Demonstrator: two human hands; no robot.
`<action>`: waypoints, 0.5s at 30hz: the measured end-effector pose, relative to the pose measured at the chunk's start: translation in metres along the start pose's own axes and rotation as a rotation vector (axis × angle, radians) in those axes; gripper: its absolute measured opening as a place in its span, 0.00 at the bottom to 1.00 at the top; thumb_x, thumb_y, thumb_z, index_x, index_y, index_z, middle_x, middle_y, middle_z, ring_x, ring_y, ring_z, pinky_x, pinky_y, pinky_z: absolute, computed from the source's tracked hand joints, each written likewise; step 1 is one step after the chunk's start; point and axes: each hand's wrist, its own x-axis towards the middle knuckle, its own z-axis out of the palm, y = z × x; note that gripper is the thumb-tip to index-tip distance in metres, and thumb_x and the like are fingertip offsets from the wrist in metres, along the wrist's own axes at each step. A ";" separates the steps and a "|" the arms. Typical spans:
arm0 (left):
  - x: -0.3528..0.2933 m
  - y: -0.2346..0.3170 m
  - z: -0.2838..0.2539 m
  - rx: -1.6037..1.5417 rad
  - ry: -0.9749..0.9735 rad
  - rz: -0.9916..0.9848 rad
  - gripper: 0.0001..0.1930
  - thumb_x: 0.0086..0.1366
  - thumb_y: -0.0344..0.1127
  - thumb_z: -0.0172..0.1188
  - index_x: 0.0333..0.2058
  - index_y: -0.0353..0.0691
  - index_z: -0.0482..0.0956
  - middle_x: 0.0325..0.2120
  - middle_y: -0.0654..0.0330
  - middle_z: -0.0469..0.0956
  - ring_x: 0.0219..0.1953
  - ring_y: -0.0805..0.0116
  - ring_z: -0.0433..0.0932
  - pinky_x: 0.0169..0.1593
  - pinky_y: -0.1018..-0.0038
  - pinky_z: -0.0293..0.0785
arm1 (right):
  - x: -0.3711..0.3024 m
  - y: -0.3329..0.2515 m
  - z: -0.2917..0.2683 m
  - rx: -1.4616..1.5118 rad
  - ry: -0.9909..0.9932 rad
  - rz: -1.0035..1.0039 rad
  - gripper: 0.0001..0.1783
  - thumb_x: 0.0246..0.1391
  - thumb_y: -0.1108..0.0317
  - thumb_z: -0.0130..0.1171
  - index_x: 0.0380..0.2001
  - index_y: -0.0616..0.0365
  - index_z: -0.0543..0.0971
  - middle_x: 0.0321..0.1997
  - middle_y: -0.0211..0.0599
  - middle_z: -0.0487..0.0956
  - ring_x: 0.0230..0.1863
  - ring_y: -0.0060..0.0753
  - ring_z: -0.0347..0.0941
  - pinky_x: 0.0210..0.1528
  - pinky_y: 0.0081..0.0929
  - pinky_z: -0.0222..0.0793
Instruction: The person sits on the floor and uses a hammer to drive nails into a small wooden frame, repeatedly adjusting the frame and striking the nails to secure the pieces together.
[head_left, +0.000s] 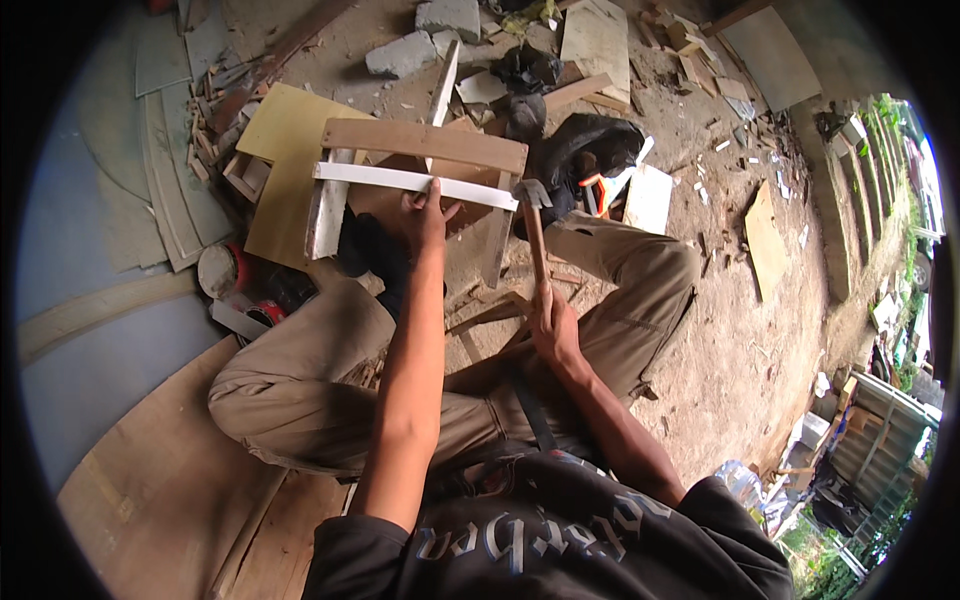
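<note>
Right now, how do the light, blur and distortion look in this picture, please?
Head view: glare around the greenery at right; head view: the white strip at the left hand looks very bright; head view: the hammer in the right hand shows no strong blur; head view: near the rim, the brown board at lower left looks bowed.

The person wears a black short-sleeved T-shirt [590, 575] with large, pale, ornate blackletter-style lettering [545, 540] across the chest. Below are loose, creased khaki-brown trousers [300, 395], with a narrow dark strap [533, 412] at the waist. The left hand [427, 215], right hand [556, 328] and forearms [408, 360] are bare. The footwear is too shadowed to make out.
</note>
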 end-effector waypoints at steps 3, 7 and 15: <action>0.010 -0.004 0.001 -0.002 0.003 0.012 0.15 0.65 0.35 0.62 0.42 0.36 0.66 0.37 0.59 0.70 0.43 0.65 0.76 0.41 0.59 0.87 | 0.001 -0.009 -0.001 0.143 0.023 -0.003 0.28 0.71 0.49 0.35 0.28 0.62 0.71 0.16 0.37 0.68 0.20 0.31 0.66 0.22 0.35 0.61; 0.006 -0.001 -0.008 -0.008 0.064 -0.028 0.20 0.62 0.39 0.67 0.42 0.36 0.65 0.37 0.58 0.71 0.42 0.65 0.77 0.41 0.58 0.86 | 0.013 -0.024 0.004 0.069 0.047 -0.008 0.26 0.68 0.49 0.47 0.29 0.64 0.72 0.16 0.40 0.66 0.19 0.33 0.61 0.24 0.36 0.59; 0.029 0.082 -0.105 0.300 0.189 0.333 0.13 0.67 0.40 0.62 0.37 0.35 0.77 0.26 0.57 0.80 0.22 0.76 0.77 0.24 0.79 0.76 | 0.055 -0.031 0.011 0.251 0.156 0.063 0.16 0.63 0.61 0.58 0.26 0.60 0.71 0.17 0.22 0.61 0.21 0.16 0.54 0.22 0.25 0.52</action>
